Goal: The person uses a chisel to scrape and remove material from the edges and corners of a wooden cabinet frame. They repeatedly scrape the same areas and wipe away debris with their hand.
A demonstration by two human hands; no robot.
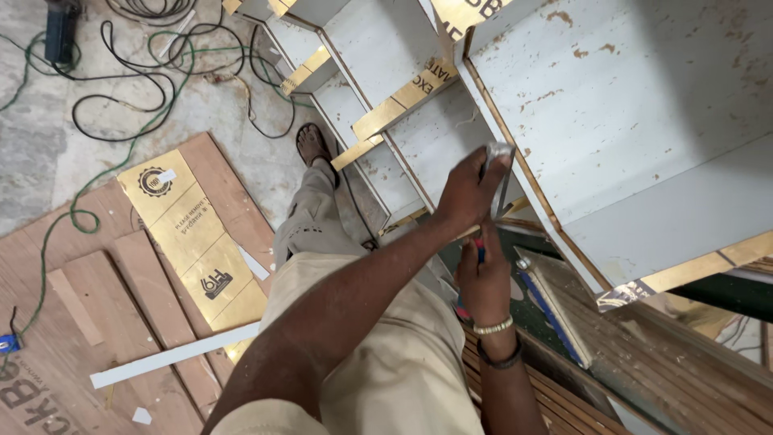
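Note:
My left hand (pixel 471 189) reaches across my body and pinches a thin silvery-grey strip (pixel 501 173) against the front edge of a white laminated cabinet (pixel 644 121). The strip hangs down from my fingers along that edge. Just below, my right hand (pixel 485 282), with a beaded bracelet and a dark band on the wrist, is closed around a tool with a red and blue handle (pixel 481 251); its tip is hidden behind my left hand. Gold protective film (pixel 403 101) lines the edges of the cabinet's shelves.
Plywood sheets (pixel 97 322) lie on the floor at left with a gold film sheet (pixel 193 242) and a white strip (pixel 173 354). Black and green cables (pixel 153 89) tangle on the stone floor. My sandalled foot (pixel 312 145) stands by the cabinet. A blue-edged board (pixel 555 314) rests on wooden slats.

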